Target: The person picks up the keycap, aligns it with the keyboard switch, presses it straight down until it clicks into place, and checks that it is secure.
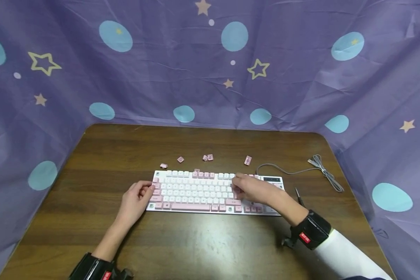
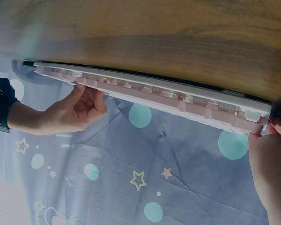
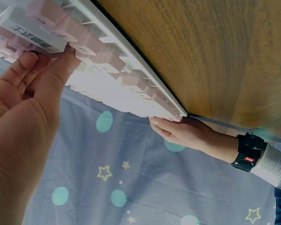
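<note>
A white and pink keyboard (image 1: 190, 207) lies flat on the wooden table. At its left edge, my left hand (image 1: 134, 198) grips the side between thumb and fingers. My right hand (image 1: 253, 188) is over the right part of the keys, its fingers bent down. Seen in the right wrist view, the thumb and fingertips of that hand (image 3: 23, 112) pinch at a pink keycap (image 3: 82, 57) among the keys; the fingers partly hide it. A white panel with dark lettering (image 3: 33, 30) sits beside them on the keyboard.
Several loose pink keycaps (image 1: 180, 159) lie behind the keyboard, one farther right (image 1: 247, 160). A grey cable (image 1: 287, 172) runs to a bundled coil (image 1: 330, 179) at the right. Near the right forearm lies a thin dark tool (image 1: 300, 199) with a metal tip. A purple patterned curtain (image 1: 175, 50) hangs behind.
</note>
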A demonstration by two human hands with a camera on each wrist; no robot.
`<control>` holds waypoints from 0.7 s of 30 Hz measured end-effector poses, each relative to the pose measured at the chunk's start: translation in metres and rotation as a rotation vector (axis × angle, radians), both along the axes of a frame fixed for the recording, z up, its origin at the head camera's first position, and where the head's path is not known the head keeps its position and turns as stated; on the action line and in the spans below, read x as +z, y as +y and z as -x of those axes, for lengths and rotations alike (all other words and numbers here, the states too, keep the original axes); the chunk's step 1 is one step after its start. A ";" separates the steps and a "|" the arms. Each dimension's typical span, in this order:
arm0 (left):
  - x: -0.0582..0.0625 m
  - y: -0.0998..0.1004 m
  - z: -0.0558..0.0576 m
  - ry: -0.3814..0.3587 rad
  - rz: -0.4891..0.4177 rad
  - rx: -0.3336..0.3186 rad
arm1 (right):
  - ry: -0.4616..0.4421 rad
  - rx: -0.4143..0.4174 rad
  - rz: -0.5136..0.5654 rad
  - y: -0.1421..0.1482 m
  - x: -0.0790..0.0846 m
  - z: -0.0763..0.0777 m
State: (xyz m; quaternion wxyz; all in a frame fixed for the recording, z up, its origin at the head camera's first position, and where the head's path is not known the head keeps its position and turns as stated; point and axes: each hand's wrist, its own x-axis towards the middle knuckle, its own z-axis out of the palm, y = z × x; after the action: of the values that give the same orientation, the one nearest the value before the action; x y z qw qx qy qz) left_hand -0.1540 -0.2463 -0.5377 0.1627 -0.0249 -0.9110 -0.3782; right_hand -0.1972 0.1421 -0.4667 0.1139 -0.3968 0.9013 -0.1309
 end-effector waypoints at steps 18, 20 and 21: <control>0.000 0.002 0.000 -0.014 0.011 -0.012 | 0.113 -0.117 0.070 0.038 0.017 0.043; 0.001 0.002 0.000 -0.017 0.012 -0.012 | 0.157 -0.172 0.039 0.043 0.018 0.051; 0.001 0.002 0.000 -0.018 0.012 -0.012 | 0.170 -0.195 0.018 0.045 0.017 0.055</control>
State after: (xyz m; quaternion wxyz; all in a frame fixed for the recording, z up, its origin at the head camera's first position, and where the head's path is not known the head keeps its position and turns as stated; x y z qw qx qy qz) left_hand -0.1539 -0.2445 -0.5368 0.1520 -0.0277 -0.9145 -0.3740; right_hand -0.2520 0.1867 -0.4493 0.0204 -0.3177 0.9409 -0.1152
